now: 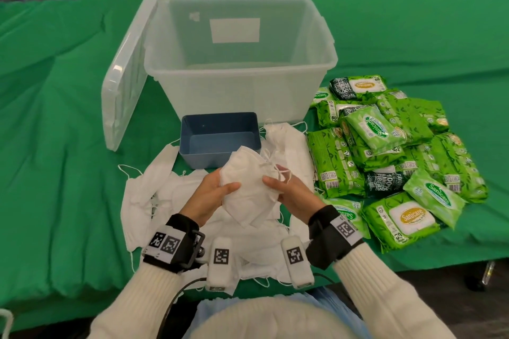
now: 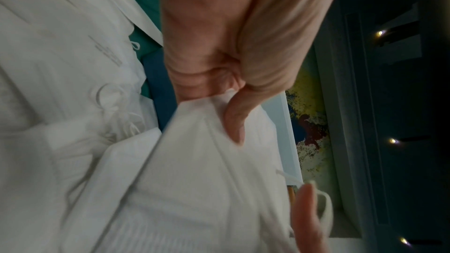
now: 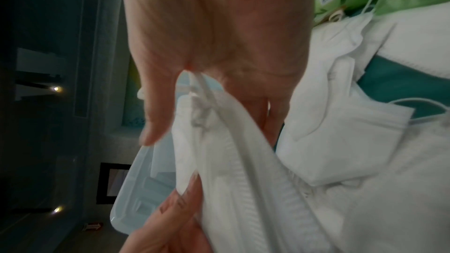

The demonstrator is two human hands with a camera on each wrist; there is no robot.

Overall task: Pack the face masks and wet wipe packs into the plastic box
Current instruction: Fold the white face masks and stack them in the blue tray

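Both hands hold a small stack of white folded face masks [image 1: 246,184] above the table, in front of the blue tray. My left hand [image 1: 213,190] grips its left edge, thumb on top [image 2: 235,120]. My right hand [image 1: 286,188] grips the right edge with the ear loops [image 3: 202,103]. More white masks [image 1: 154,195] lie spread on the green cloth beneath and around my hands. Green wet wipe packs [image 1: 385,146] are piled to the right. The clear plastic box [image 1: 242,91] stands open behind, with nothing visible inside it.
A small blue tray [image 1: 220,137] sits between the box and my hands. The box lid [image 1: 129,69] leans upright against the box's left side. The green cloth [image 1: 55,132] covers the table. Wooden chair backs stand beyond the far edge.
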